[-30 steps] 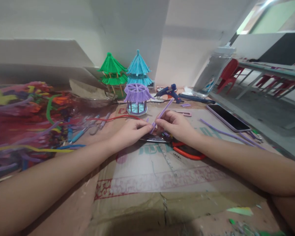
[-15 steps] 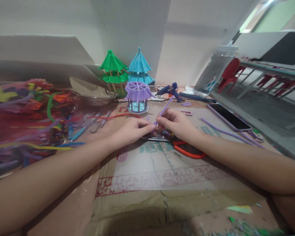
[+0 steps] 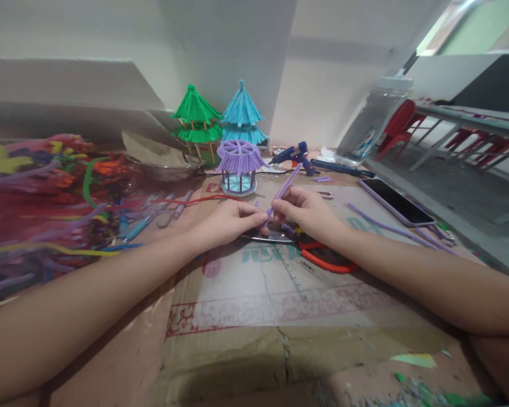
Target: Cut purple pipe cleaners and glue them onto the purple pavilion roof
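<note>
- In the middle of the frame, a short, straight strip of fuzzy purple pipe cleaner (image 3: 290, 178) slants up to the right, its lower part among the fingertips.
- The left hand (image 3: 229, 223) pinches its lower end between thumb and fingers; the right hand (image 3: 309, 212) grips it higher up. The hands are close together, both clamped on it.
- Just beyond them stands a small purple pavilion model with a pale blue floor (image 3: 240, 161): posts, a fringed roof tier and a spoked top ring are in place.
- Behind it, a green two-tiered pagoda model (image 3: 195, 107) and a light blue two-tiered pagoda model (image 3: 241, 108) both come to a point. Beside them the purple one looks about half built, lacking an upper tier and peak; the held strip is not attached to it.
- A shiny-rimmed dark dish (image 3: 271, 238) sits below the hands; small purple scraps show at its right, though whether inside is unclear.
- At left of centre, a clear plastic bowl (image 3: 165, 173) holds a curved brown cardboard piece (image 3: 148, 149).
- A clear plastic bottle (image 3: 362, 124) leans at upper right; its contents cannot be told.
</note>
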Motion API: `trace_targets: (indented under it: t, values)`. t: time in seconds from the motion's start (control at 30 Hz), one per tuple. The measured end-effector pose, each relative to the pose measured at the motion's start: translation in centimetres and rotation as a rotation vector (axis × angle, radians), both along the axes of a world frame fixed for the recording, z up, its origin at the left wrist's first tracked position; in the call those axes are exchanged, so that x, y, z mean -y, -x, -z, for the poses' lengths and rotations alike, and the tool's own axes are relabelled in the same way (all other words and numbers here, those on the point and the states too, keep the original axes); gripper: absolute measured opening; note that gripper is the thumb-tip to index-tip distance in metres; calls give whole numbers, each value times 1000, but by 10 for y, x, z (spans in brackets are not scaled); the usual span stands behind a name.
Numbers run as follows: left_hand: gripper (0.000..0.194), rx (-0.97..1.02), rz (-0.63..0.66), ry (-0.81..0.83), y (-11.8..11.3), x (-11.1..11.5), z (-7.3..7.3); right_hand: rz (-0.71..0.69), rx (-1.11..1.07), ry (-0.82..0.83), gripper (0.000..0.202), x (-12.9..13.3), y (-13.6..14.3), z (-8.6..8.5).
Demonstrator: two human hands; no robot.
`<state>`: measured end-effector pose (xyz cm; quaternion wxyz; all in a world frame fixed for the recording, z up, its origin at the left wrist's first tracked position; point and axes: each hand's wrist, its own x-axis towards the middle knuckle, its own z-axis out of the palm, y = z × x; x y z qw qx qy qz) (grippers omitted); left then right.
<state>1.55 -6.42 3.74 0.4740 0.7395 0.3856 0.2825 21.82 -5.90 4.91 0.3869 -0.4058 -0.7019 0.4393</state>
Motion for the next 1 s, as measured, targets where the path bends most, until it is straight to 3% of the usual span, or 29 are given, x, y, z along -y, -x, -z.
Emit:
trace_targets:
  t: [0.37,1.0]
  values:
    - [21,119,44,121,-1,-4,5,18,-8,18,25,-2,0,2]
    - [14,53,5,129,-4,1,-1,-3,-15,27,21,-1,1,2]
